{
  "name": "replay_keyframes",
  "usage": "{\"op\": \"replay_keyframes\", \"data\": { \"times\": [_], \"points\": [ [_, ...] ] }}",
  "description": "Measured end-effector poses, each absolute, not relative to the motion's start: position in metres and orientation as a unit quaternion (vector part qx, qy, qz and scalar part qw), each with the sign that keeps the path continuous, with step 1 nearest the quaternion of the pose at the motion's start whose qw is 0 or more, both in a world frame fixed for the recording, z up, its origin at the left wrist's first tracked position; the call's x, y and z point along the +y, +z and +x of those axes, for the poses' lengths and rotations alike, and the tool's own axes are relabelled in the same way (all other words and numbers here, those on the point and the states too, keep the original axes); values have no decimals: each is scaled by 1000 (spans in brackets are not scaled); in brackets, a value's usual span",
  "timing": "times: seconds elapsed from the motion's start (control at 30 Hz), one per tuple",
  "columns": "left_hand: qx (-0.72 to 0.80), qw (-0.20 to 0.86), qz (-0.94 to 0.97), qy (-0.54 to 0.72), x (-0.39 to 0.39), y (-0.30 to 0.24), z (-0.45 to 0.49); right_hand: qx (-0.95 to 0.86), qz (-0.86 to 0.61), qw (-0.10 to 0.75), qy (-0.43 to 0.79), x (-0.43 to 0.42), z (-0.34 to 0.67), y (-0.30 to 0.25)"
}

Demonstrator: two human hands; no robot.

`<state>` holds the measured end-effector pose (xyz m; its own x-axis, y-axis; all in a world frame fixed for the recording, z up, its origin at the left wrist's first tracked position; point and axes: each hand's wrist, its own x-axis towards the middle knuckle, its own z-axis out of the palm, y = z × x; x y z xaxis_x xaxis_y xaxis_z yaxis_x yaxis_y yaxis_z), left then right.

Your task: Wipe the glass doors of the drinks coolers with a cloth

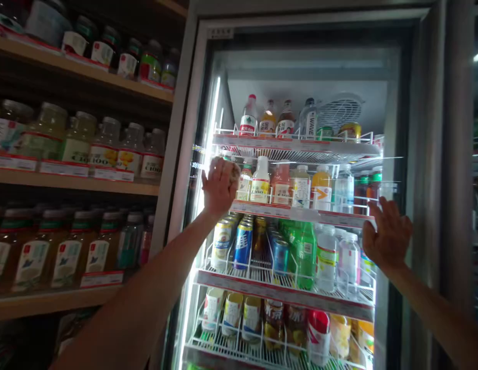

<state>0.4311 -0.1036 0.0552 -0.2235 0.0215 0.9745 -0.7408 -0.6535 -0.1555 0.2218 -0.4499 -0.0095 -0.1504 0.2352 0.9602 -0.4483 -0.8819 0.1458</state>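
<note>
My left hand (219,186) reaches into the lit drinks fridge (208,103). Its fingers are wrapped round a bottle (228,155) at the left end of the second wire shelf (300,211); the hand hides most of that bottle. Beside it stand a white-capped bottle (260,180) and several juice bottles. My right hand (387,234) is raised at the right end of the same shelf. Its fingers are spread and it holds nothing. Just below my left wrist stand cans (242,244) on the third shelf.
The fridge holds four wire shelves of bottles and cans, with green bottles (306,252) in the middle and a fan grille (339,110) at the top. Wooden shelves (77,182) of bottled drinks fill the wall on the left. A grey door frame (443,154) stands on the right.
</note>
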Motion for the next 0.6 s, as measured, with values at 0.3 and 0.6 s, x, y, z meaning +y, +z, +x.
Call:
{"op": "replay_keyframes", "data": {
  "times": [0.3,0.6],
  "points": [
    [-570,80,467,671,-169,27,386,-76,599,245,759,-459,222,-10],
    [-354,340,537,686,-125,63,422,-75,606,235,757,-457,223,-11]
  ]
}}
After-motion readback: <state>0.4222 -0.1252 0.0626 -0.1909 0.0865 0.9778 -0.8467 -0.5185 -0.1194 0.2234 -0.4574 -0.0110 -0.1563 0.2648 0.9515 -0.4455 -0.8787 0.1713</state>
